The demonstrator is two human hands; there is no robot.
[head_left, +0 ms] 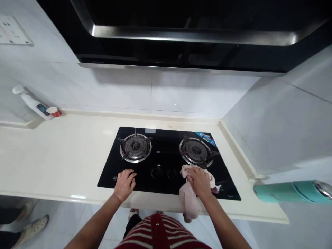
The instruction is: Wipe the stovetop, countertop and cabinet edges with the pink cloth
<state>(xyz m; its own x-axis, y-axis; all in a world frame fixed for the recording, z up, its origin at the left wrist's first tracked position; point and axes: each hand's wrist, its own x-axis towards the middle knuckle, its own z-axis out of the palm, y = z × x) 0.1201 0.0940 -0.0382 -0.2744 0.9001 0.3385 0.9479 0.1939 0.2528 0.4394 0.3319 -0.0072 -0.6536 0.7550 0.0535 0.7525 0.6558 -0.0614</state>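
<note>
in the head view, we had a wipe-down of the stove (166, 152) in hand, by our reckoning! our right hand (199, 180) had its grip on the pale pink cloth (188, 197), front right, close by the right burner (196, 149); our left hand (125, 185) lay loose and empty at front left. next, we judged, called for flat pressure around that burner. the cloth's long axis ran from burner towards us, tail drooping over the table's (64, 155) front edge.
</note>
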